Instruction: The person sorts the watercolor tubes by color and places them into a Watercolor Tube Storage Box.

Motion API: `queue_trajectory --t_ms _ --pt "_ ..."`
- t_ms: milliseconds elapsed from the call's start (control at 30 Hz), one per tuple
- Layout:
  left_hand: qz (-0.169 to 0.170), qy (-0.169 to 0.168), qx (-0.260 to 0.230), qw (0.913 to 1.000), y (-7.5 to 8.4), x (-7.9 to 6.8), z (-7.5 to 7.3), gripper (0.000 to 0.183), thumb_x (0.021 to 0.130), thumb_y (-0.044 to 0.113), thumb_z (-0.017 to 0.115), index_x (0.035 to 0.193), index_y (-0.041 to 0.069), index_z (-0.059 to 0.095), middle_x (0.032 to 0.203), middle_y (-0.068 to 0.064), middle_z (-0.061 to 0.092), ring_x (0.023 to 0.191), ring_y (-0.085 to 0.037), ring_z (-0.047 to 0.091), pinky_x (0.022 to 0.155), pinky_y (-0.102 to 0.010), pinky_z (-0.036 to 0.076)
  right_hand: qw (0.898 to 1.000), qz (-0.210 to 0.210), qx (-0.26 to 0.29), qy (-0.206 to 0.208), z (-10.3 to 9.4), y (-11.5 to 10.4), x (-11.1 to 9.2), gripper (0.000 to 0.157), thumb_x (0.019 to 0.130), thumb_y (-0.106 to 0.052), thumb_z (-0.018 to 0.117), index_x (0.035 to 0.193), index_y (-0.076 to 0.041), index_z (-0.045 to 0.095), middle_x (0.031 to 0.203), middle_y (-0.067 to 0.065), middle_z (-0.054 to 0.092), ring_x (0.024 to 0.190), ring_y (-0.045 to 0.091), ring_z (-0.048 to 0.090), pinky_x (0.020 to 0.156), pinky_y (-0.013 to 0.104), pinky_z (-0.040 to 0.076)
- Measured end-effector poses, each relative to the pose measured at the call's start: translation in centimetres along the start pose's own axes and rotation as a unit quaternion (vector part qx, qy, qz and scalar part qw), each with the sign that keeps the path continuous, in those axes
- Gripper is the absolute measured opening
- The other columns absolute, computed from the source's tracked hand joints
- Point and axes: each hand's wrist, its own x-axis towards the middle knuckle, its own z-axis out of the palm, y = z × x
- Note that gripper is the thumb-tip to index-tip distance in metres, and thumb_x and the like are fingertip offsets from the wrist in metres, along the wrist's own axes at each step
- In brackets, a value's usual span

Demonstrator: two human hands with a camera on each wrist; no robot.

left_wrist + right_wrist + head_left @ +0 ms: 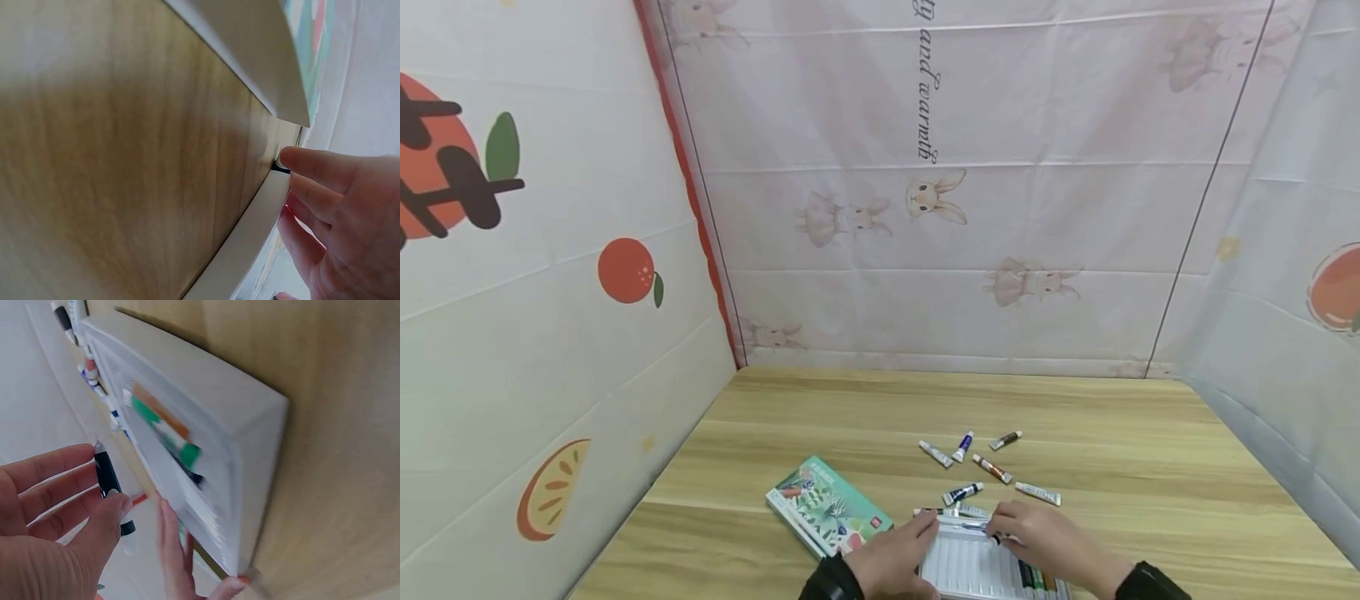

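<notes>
A white box [970,562] with a ribbed tray lies at the table's front edge, a few dark, green and orange tubes in its right side. My left hand [895,557] holds the box by its left side, fingers by the far corner and thumb lower down; in the left wrist view the fingers [315,164] touch the box's end [250,240]. My right hand [1048,540] is above the box's right part. In the right wrist view it pinches a dark paint tube [106,472] with a pale cap between thumb and fingers.
Several small paint tubes [992,468] lie scattered beyond the box, some right against its far edge. To the left is a green illustrated carton [831,504]. Printed cloth walls [880,317] enclose the wooden table [715,467] at the back and both sides.
</notes>
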Motion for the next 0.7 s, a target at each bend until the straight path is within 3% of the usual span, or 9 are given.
queue_trajectory --t_ms 200,300,500,700 --pt "0.002 0.003 0.003 1.0 0.0 -0.1 -0.1 0.083 0.065 0.059 0.047 0.129 0.01 0.027 0.133 0.001 0.017 0.118 -0.009 0.019 0.088 -0.025 0.03 1.0 -0.025 0.008 -0.004 0.6 -0.9 -0.3 0.027 0.062 -0.007 0.068 0.084 -0.019 0.059 0.087 -0.012 0.052 0.076 -0.002 0.048 0.063 0.008 0.039" --pt "0.006 0.007 0.006 0.9999 0.0 -0.2 -0.1 0.082 0.065 0.059 0.047 0.128 0.01 0.028 0.133 0.001 0.018 0.118 -0.009 0.019 0.087 -0.024 0.031 0.998 -0.035 0.039 -0.022 0.7 -1.0 -0.6 0.027 0.064 -0.006 0.067 0.086 -0.019 0.058 0.088 -0.012 0.05 0.076 -0.002 0.046 0.062 0.008 0.039" --pt "0.005 0.002 0.014 0.9999 0.2 -0.1 0.0 0.082 0.065 0.059 0.047 0.129 0.011 0.027 0.133 0.001 0.017 0.117 -0.009 0.02 0.087 -0.025 0.031 0.994 -0.018 0.08 -0.066 0.8 -0.8 -1.3 0.025 0.068 -0.007 0.064 0.086 -0.021 0.056 0.086 -0.015 0.047 0.073 -0.004 0.043 0.057 0.009 0.038" --pt "0.003 -0.006 0.01 0.9999 0.1 -0.1 -0.2 0.082 0.065 0.06 0.045 0.129 0.012 0.026 0.134 0.001 0.016 0.118 -0.009 0.019 0.087 -0.026 0.031 0.993 -0.055 0.088 -0.049 0.9 -0.2 -2.4 0.024 0.07 -0.005 0.061 0.086 -0.022 0.056 0.089 -0.012 0.049 0.079 -0.002 0.045 0.062 0.01 0.038"
